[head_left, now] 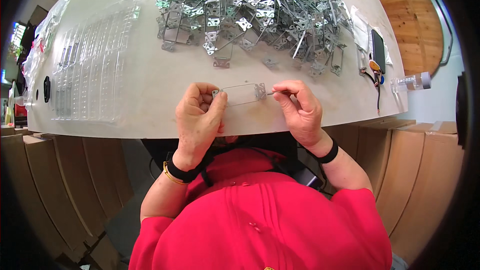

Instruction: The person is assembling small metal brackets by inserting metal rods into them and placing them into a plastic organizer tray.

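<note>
Near the table's front edge, my left hand (198, 115) is closed, thumb and fingers pinching one end of a wire-framed metal bracket (241, 86). Two thin parallel wires join a small plate at each end of this bracket. My right hand (302, 111) is closed too, its thumb and forefinger pinching a thin dark metal piece (270, 93). That piece points at the bracket's right end plate; whether they touch, I cannot tell. Beyond both hands lies a big heap of similar metal brackets (250, 12), some lying loose along its near edge.
A clear plastic tray (90, 80) with a few metal parts in it lies on the table (150, 85) at left. A dark phone (378, 50), a white cloth or bag (361, 27) and a clear tube (412, 82) are at right. Cardboard boxes (417, 170) stand below the table.
</note>
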